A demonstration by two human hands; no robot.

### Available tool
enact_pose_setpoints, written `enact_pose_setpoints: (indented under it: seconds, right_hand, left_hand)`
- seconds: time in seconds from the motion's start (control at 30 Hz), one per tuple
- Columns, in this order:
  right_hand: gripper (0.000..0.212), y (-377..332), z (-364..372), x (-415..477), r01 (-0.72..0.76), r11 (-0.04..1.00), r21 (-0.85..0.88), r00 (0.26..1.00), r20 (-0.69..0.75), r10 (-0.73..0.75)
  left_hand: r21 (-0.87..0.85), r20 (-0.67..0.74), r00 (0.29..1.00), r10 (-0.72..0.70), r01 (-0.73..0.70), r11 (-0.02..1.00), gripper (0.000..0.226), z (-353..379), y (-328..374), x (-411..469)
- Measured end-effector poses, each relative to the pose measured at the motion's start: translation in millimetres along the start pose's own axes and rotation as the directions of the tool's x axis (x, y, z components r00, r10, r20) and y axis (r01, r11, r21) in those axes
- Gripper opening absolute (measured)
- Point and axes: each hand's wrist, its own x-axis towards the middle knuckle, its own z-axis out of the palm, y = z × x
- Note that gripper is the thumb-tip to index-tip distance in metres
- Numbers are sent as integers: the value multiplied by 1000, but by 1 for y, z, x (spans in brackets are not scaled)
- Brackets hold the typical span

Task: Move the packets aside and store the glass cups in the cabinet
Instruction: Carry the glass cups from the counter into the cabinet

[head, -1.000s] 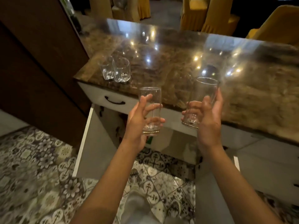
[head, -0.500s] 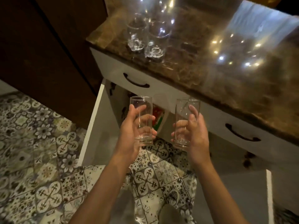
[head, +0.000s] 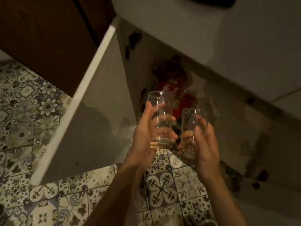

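Storing step: the left hand's (head: 143, 136) fingers wrapped the left glass (head: 161, 115), the right hand's (head: 206, 144) the right glass (head: 193, 128); next probably came setting both inside the open cabinet (head: 236, 119).

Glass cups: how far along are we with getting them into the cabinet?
Done: the cabinet door stands open. In hand: the left hand grips the left glass cup and the right hand the right glass cup, both upright before the opening. Left: neither cup is inside yet, and the red packets sit in the cabinet behind them.

Head view, steeply downward, close over open cabinet (head: 101, 121)
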Motion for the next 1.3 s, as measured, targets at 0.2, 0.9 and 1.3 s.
enact_pose_setpoints:
  seconds: [0.2, 0.9, 1.3]
  right_hand:
    - [66, 115, -30, 46, -25, 996, 83, 999, -23, 27]
    - [47, 301, -242, 206, 287, 958, -8, 888, -372, -269]
    - [54, 299, -383, 202, 76, 902, -424, 848, -448, -282]
  left_hand:
    - [-94, 33, 998, 47, -44, 995, 62, -38, -96, 84]
    - [245, 400, 908, 122, -234, 941, 58, 58, -313, 322]
    - [486, 560, 794, 237, -547, 682, 61, 139, -395, 355]
